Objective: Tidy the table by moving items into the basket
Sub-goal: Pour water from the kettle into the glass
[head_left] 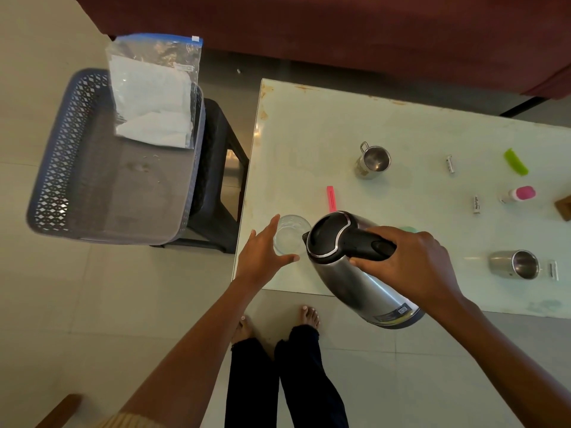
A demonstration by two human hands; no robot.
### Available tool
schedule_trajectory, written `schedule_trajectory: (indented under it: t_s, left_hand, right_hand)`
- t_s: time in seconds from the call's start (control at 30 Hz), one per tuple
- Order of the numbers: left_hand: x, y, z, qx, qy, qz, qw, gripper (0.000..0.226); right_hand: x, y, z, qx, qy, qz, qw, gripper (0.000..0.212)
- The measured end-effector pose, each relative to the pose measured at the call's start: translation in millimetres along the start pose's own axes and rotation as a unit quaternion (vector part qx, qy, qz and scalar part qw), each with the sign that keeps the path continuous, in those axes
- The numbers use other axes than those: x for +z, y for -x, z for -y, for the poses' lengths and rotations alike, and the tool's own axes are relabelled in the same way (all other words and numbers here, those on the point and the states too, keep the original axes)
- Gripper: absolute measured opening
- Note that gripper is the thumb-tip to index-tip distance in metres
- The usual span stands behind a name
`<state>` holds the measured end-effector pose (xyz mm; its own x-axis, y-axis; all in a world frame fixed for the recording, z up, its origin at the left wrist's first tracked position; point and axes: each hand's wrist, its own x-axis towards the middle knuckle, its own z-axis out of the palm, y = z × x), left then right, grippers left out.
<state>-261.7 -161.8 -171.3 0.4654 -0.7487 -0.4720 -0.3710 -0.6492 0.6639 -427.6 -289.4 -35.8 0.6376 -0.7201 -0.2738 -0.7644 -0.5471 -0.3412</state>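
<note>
The right hand (411, 267) gripped the kettle (349, 279) by its handle, tilted over the near edge of the surface (309, 134). The left hand (262, 257) was open, fingers spread beside the glass (292, 234). The basket (49, 180) sat well apart, further left.

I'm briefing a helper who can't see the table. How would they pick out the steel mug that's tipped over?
Look at the pale table, along its near edge, right of the kettle that the right hand grips. A steel mug lies there on its side. The only other steel mug stands upright, farther back toward the middle.
</note>
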Motion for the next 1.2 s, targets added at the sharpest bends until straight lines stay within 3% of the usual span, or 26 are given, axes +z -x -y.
schedule_trajectory:
  t_s: [1.2]
  left_hand:
    - [-6.1,-1.0,-7.2,-0.009,-0.041,0.011,0.999,0.081]
  right_hand:
    - [-1.8,-2.8,5.6,-0.001,0.029,0.008,1.000,0.045]
